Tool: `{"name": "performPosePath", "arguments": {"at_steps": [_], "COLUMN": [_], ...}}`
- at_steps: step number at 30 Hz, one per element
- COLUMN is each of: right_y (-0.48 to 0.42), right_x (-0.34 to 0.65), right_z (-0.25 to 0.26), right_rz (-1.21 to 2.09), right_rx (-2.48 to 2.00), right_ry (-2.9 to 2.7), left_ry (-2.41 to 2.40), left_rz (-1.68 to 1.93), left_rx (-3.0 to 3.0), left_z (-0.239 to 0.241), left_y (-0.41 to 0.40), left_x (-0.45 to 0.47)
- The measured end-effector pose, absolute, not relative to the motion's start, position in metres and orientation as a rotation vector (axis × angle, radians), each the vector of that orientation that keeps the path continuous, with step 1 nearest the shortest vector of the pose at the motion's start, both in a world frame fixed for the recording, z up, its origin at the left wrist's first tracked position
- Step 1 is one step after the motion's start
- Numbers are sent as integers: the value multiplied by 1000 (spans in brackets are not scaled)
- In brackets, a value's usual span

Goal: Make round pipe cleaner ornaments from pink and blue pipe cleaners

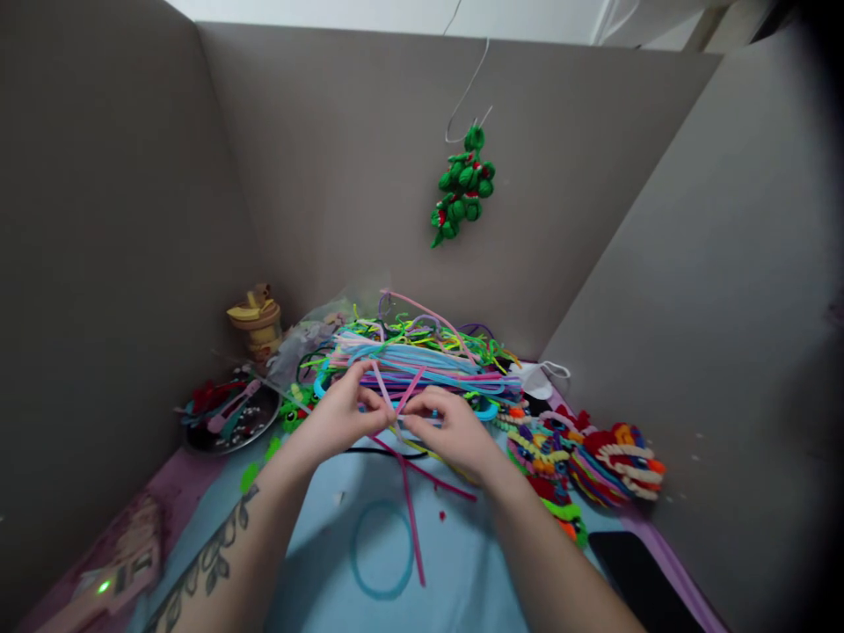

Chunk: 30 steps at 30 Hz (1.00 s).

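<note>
Pinched together near the middle, my left hand [349,406] and my right hand [454,429] meet fingertip to fingertip on thin soft cords. A lilac cord [381,384] slants up from the left fingers. One magenta cord [412,527] trails down over the blue table cover, and another stretch of it points to the lower right. Where the strands cross between my fingers is partly hidden. Just behind my hands lies a thick bundle of coloured cords [422,359], mostly light blue, pink and purple.
Left stands a metal bowl [267,422] holding tools and small beads, with a yellowish cup [264,330] behind. Colourful knotted cord pieces [603,466] and a black phone [636,576] lie right. A green knotted ornament [465,185] hangs from a wire before the grey partition [330,158].
</note>
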State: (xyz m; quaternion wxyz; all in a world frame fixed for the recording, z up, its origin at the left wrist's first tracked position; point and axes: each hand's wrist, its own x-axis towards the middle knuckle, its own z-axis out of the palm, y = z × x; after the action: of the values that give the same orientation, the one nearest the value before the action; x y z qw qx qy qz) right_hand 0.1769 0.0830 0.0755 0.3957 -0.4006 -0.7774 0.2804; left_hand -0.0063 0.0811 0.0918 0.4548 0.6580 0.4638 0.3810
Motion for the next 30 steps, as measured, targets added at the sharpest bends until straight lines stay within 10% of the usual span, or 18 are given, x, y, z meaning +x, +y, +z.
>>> {"name": "performPosePath", "arguments": {"at_steps": [30], "right_y": [88], "right_x": [160], "right_z": [54], "right_rz": [1183], "right_rx": [-1022], "right_ry": [-1391], "left_ry": [1190], "left_rz": [1278], "left_rx": [1311], "left_z": [75], "left_y": [86], "left_x": [20]}}
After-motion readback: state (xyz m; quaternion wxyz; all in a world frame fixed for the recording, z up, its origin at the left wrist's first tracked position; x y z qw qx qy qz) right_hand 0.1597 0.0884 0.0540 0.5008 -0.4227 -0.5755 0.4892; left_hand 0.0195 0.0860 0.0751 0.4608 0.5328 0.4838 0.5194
